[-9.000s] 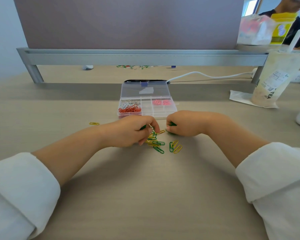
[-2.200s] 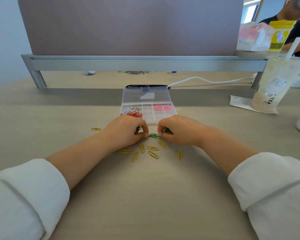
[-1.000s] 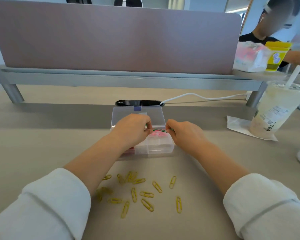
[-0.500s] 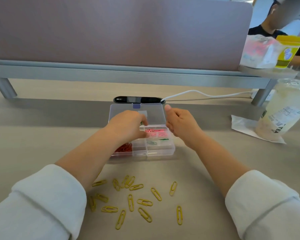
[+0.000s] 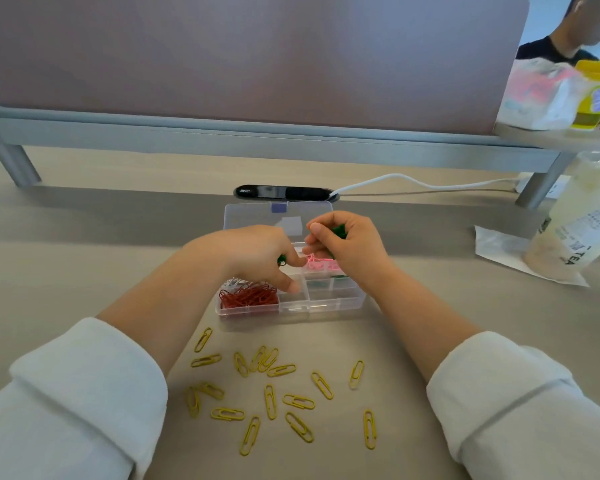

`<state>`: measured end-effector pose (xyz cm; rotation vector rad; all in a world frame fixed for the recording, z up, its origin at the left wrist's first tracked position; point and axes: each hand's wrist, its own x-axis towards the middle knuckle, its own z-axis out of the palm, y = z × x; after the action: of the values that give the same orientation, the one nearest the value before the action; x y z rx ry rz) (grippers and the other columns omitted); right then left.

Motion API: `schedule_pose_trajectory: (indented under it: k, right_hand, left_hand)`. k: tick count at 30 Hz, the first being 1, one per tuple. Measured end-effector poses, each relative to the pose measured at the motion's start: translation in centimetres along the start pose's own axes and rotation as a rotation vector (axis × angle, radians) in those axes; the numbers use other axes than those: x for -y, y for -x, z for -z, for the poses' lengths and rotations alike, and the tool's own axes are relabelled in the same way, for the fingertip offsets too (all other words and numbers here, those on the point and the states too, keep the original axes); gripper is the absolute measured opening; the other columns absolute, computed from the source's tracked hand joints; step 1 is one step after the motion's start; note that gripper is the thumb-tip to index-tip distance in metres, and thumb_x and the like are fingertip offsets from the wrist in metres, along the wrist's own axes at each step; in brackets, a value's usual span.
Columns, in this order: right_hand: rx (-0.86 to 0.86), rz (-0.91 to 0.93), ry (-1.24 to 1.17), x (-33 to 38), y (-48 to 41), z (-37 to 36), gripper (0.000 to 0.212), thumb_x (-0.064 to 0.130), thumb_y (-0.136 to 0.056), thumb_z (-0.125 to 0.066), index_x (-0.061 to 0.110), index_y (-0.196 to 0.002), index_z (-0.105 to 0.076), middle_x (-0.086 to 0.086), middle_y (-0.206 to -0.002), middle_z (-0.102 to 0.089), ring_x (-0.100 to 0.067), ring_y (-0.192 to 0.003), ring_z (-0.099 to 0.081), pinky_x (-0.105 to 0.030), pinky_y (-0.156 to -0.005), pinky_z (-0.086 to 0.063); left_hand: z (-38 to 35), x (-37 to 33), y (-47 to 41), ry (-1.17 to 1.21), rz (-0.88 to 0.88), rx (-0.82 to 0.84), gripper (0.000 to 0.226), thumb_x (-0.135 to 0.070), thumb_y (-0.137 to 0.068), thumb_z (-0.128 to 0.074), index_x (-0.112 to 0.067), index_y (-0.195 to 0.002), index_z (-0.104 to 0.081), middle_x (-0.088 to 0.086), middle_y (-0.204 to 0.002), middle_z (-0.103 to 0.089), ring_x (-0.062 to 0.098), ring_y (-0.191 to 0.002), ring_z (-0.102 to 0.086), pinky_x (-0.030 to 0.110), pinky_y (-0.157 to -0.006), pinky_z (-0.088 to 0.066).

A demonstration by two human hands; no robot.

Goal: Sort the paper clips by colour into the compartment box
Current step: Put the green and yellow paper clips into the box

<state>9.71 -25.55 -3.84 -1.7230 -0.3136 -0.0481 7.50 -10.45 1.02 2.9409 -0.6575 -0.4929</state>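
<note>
Head cam: both hands are over the open box [image 5: 326, 304]. The left hand [image 5: 253, 256] is pinching green clips [image 5: 282, 260] and the right hand [image 5: 352, 249] is curled round a green bunch [image 5: 339, 231]. Red clips [image 5: 250, 297] sit in the front-left compartment and pink clips [image 5: 321, 263] at the back, with yellow clips [image 5: 270, 401] scattered on the table [image 5: 84, 254] just in front.

Green paper clips [image 5: 338, 231] mostly concealed inside curled right hand [image 5: 350, 251]; count not determinable. Second green bunch [image 5: 282, 260] largely hidden under left hand [image 5: 250, 254]. Rear compartments of compartment box [image 5: 323, 303] partly covered by both hands. Silver clips [image 5: 237, 282] and pink clips [image 5: 318, 264] only partly seen. Drink cup [image 5: 582, 220] cut by right edge, label print illegible. Left sleeve [image 5: 66, 403] and right sleeve [image 5: 520, 410] cropped at bottom edge.
</note>
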Motion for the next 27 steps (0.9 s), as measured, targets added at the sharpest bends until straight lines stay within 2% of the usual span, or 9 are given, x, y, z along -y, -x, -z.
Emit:
schedule_pose_trajectory:
  k: [2, 5, 7, 10, 13, 15, 18, 23, 27]
  right_hand:
    - [-0.015, 0.007, 0.028, -0.2, 0.0, -0.1, 0.014, 0.006, -0.089, -0.058, 0.015, -0.08, -0.064, -0.003, -0.069, -0.066, -0.006, -0.058, -0.066, -0.024, -0.066, -0.057]
    - [-0.01, 0.012, 0.046, -0.2, 0.1, -0.1, 0.013, 0.006, -0.086, -0.063, 0.017, -0.08, -0.067, -0.001, -0.07, -0.068, -0.008, -0.063, -0.067, -0.026, -0.071, -0.059]
    - [-0.012, 0.015, 0.058, -0.2, 0.2, -0.1, 0.011, 0.006, -0.084, -0.065, 0.017, -0.081, -0.067, 0.0, -0.072, -0.069, -0.01, -0.065, -0.068, -0.023, -0.068, -0.057]
    - [-0.027, 0.017, 0.092, -0.5, 0.1, 0.1, 0.011, 0.005, -0.083, -0.067, 0.015, -0.083, -0.065, -0.001, -0.076, -0.068, -0.013, -0.066, -0.07, -0.026, -0.068, -0.058]
    - [-0.024, -0.005, 0.057, -0.6, 0.0, 0.2, 0.01, 0.003, -0.085, -0.063, 0.013, -0.082, -0.062, -0.003, -0.074, -0.068, -0.011, -0.062, -0.069, -0.026, -0.068, -0.058]
    - [-0.003, -0.009, 0.011, -0.5, 0.0, 0.1, 0.01, 0.004, -0.088, -0.058, 0.012, -0.082, -0.06, -0.005, -0.073, -0.068, -0.01, -0.06, -0.068, -0.028, -0.07, -0.058]
    - [0.026, -0.008, -0.031, -0.4, 0.0, 0.0, 0.013, 0.01, -0.094, -0.051, 0.008, -0.084, -0.06, -0.006, -0.073, -0.067, -0.007, -0.057, -0.066, -0.024, -0.067, -0.057]
    - [0.033, -0.043, -0.076, 0.1, 0.4, 0.0, 0.032, 0.027, -0.099, -0.036, 0.009, -0.088, -0.06, -0.009, -0.077, -0.068, -0.012, -0.063, -0.067, -0.021, -0.064, -0.056]
    - [0.037, -0.065, -0.08, 0.2, 0.5, 0.0, 0.037, 0.032, -0.1, -0.031, 0.012, -0.087, -0.06, -0.01, -0.079, -0.069, -0.021, -0.072, -0.067, -0.025, -0.07, -0.056]
  left_hand:
    - [0.1, -0.1, 0.2, -0.022, -0.006, 0.007, 0.057, -0.039, -0.084, -0.062, -0.026, -0.137, -0.044, -0.012, -0.097, -0.046, 0.02, -0.092, -0.049, 0.015, -0.051, -0.026]
    - [-0.1, -0.4, 0.1, -0.061, 0.0, -0.012, 0.057, -0.039, -0.083, -0.063, -0.026, -0.136, -0.045, -0.007, -0.087, -0.052, 0.013, -0.064, -0.041, 0.019, -0.053, -0.028]
    - [-0.1, -0.5, 0.0, -0.101, 0.0, -0.039, 0.054, -0.038, -0.085, -0.061, -0.027, -0.135, -0.045, 0.0, -0.08, -0.048, 0.012, -0.071, -0.038, 0.021, -0.062, -0.032]
    - [-0.1, -0.6, 0.0, -0.146, -0.002, -0.075, 0.05, -0.037, -0.087, -0.059, -0.028, -0.134, -0.046, -0.007, -0.073, -0.037, 0.013, -0.08, -0.038, 0.024, -0.071, -0.033]
    - [-0.2, -0.9, 0.1, -0.197, 0.019, -0.124, 0.05, -0.037, -0.086, -0.061, -0.028, -0.133, -0.049, -0.003, -0.097, -0.057, 0.017, -0.096, -0.05, 0.029, -0.073, -0.041]
    - [-0.4, -1.0, -0.1, -0.244, 0.036, -0.161, 0.05, -0.038, -0.085, -0.062, -0.027, -0.132, -0.049, -0.002, -0.118, -0.059, 0.019, -0.109, -0.052, 0.03, -0.073, -0.043]
    - [-0.4, -1.2, -0.2, -0.271, 0.05, -0.159, 0.049, -0.037, -0.085, -0.062, -0.026, -0.131, -0.05, -0.001, -0.124, -0.057, 0.02, -0.114, -0.051, 0.03, -0.073, -0.041]
    - [-0.4, -1.1, 0.1, -0.278, 0.043, -0.069, 0.037, -0.036, -0.088, -0.058, -0.021, -0.122, -0.058, 0.002, -0.107, -0.062, 0.021, -0.098, -0.055, 0.033, -0.077, -0.047]
    - [-0.1, -1.1, 0.3, -0.274, 0.021, -0.05, 0.04, -0.033, -0.092, -0.053, -0.026, -0.131, -0.05, -0.004, -0.09, -0.051, 0.017, -0.086, -0.045, 0.028, -0.074, -0.04]
